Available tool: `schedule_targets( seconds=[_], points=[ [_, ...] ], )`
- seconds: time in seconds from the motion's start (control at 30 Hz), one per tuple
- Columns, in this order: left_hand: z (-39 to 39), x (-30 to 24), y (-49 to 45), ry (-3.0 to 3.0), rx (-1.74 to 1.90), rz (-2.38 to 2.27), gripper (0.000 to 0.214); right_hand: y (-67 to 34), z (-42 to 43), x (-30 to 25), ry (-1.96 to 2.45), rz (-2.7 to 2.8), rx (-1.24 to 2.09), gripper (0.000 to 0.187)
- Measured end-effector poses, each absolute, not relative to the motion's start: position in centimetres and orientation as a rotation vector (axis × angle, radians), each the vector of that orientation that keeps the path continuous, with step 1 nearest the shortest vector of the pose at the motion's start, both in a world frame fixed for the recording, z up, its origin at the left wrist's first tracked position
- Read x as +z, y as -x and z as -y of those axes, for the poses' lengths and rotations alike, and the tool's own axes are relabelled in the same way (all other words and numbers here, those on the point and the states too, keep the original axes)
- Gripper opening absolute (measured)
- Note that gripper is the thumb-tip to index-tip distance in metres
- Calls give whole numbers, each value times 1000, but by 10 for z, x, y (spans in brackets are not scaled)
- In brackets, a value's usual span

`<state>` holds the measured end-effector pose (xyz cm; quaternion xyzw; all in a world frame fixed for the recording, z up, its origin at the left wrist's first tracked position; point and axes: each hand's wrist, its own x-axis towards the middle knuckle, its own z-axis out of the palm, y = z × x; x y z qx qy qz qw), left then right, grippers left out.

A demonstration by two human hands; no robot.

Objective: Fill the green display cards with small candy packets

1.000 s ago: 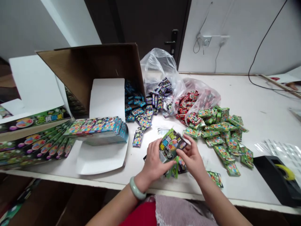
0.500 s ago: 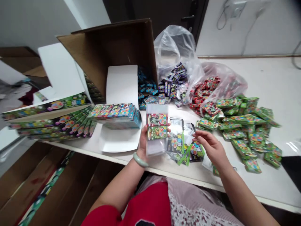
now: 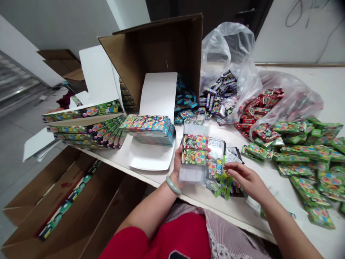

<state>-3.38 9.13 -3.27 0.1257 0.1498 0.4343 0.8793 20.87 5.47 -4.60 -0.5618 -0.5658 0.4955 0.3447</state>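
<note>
My left hand (image 3: pixel 178 169) is closed on a clear plastic sleeve (image 3: pixel 194 154) that holds a red packet and a green packet, one above the other. My right hand (image 3: pixel 246 178) rests just to its right, fingers curled over a small heap of dark printed cards with green edges (image 3: pixel 219 172) near the table's front edge. I cannot make out whether it grips one of them. A green bangle sits on my left wrist.
Loose green packets (image 3: pixel 302 158) cover the table's right. Plastic bags of red packets (image 3: pixel 258 108) and dark blue packets (image 3: pixel 218 93) lie behind. A tipped cardboard box (image 3: pixel 151 54), a white tray with stacked packs (image 3: pixel 151 126), flat green boxes (image 3: pixel 81 126) and an open floor carton (image 3: pixel 67 201) are left.
A second ago both hands held one green-and-black card; now my left hand holds the clear sleeve with two packets and my right has dropped to the cards. The view has swung left.
</note>
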Motion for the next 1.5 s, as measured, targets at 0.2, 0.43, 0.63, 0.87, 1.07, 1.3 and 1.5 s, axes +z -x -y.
schedule_targets(
  seconds=[0.2,0.43,0.63,0.87,1.07,1.3,1.5],
  points=[
    [-76,-46,65,-480,1102,-447,78,-209,-134,-49,1523,1544,1053,28],
    [-57,-53,84,-616,1057,-646,76,-148,-250,-57,1633,1552,961,16],
    [-64,-45,92,-757,1023,-755,76,-104,-308,-76,1772,1352,971,45],
    [-69,-46,100,-802,1014,-785,78,-139,-283,-68,1567,1137,1190,49],
    [-77,-44,99,-975,1031,-826,78,-190,-209,-38,1375,1034,1327,60],
    [-93,-38,70,-1986,946,-1111,88,-231,-111,15,1277,1047,1005,60],
    [-101,-33,43,-2421,867,-989,94,-241,-66,30,1411,1402,810,47]
  ],
)
